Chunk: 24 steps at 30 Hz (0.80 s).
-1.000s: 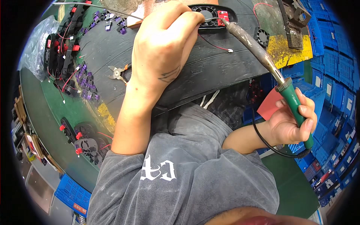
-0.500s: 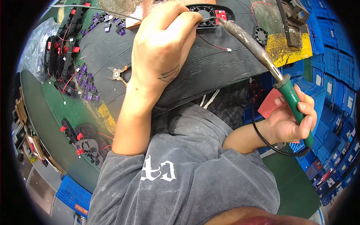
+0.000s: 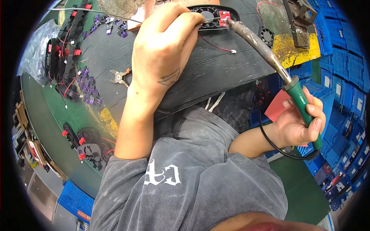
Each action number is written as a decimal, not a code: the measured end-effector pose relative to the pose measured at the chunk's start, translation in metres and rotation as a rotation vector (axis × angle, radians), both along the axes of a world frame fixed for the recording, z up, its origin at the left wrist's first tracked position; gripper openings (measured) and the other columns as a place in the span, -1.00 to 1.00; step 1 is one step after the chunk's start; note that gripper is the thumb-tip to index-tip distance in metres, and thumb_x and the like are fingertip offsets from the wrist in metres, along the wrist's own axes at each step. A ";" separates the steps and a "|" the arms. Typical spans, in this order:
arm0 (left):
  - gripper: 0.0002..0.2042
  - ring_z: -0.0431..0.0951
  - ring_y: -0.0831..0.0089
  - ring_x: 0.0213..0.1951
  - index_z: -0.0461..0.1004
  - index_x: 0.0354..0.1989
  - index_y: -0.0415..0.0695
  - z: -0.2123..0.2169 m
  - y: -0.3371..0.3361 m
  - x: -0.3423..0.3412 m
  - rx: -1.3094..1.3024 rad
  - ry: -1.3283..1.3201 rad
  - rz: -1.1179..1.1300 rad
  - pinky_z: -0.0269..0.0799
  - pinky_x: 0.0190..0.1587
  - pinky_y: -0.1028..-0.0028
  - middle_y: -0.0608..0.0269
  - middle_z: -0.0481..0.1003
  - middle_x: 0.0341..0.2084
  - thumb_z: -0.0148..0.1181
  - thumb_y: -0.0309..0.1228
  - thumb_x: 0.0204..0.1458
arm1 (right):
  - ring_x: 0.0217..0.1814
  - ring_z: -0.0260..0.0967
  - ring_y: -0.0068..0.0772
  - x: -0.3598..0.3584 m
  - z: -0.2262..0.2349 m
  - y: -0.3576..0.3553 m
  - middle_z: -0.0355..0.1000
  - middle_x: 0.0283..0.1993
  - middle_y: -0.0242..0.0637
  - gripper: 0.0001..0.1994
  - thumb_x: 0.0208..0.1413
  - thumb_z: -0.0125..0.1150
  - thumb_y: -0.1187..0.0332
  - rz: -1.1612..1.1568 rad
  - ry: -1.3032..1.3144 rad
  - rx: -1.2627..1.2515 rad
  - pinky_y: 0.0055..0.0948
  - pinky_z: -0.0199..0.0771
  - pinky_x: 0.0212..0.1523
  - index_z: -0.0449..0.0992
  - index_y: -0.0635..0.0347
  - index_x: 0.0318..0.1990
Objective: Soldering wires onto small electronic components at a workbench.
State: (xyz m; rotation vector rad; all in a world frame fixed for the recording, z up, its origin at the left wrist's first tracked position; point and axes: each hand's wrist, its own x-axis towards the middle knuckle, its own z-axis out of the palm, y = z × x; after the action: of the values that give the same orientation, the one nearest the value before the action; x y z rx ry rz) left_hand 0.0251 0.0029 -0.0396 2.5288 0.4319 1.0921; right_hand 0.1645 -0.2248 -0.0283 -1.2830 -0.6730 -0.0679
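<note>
My right hand (image 3: 302, 125) is wrapped round the green handle of a soldering iron (image 3: 266, 52). Its tip reaches the right edge of a small red circuit board (image 3: 224, 18). That board sits beside a black fan (image 3: 208, 17) inside a black oval housing (image 3: 234, 11). Over the housing's left end, my left hand (image 3: 160, 50) pinches a thin grey solder wire (image 3: 96, 9); the wire's end runs across the fan to the board. A red and black lead with a white plug (image 3: 233, 51) trails from the housing onto the black work surface.
Wire cutters (image 3: 119, 77) lie left of my left wrist. Small purple-and-black parts (image 3: 89, 86) and black housings with red pieces (image 3: 63, 57) are spread at the left. Another small fan (image 3: 266, 35) and a metal fixture (image 3: 302, 19) stand at the right. Blue crates (image 3: 343, 57) are stacked beyond.
My left hand has shifted slightly left and down with the solder wire. The housing with fan and board has moved a little left; the iron's tip shows at the board's edge.
</note>
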 end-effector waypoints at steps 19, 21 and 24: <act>-0.80 0.54 0.32 -0.32 0.56 -0.32 -0.17 -0.005 0.000 0.003 0.034 -0.007 -0.020 0.46 -0.25 0.45 0.22 0.51 -0.40 0.27 -0.65 -0.18 | -0.47 0.50 0.01 0.002 0.001 -0.002 0.42 -0.25 0.19 -0.62 0.14 -0.16 0.18 0.057 -0.018 -0.018 -0.32 0.56 -0.70 0.45 0.38 -0.40; -0.79 0.54 0.32 -0.31 0.56 -0.32 -0.18 -0.004 0.000 0.002 0.025 -0.001 -0.023 0.46 -0.25 0.44 0.22 0.51 -0.40 0.27 -0.65 -0.18 | -0.47 0.49 0.01 0.002 0.001 -0.001 0.42 -0.25 0.18 -0.62 0.14 -0.15 0.18 0.067 -0.021 -0.019 -0.32 0.56 -0.70 0.45 0.38 -0.39; -0.79 0.54 0.31 -0.32 0.55 -0.31 -0.18 -0.004 0.000 0.002 0.028 0.001 -0.030 0.47 -0.25 0.44 0.21 0.50 -0.40 0.26 -0.66 -0.17 | -0.49 0.49 0.00 0.001 0.002 0.000 0.42 -0.25 0.18 -0.61 0.14 -0.16 0.19 0.061 -0.023 -0.023 -0.32 0.56 -0.71 0.45 0.38 -0.39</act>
State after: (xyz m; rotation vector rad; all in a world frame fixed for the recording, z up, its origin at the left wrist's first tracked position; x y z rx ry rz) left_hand 0.0274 0.0033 -0.0434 2.5515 0.3800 1.0928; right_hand 0.1652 -0.2249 -0.0266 -1.2847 -0.7340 -0.0253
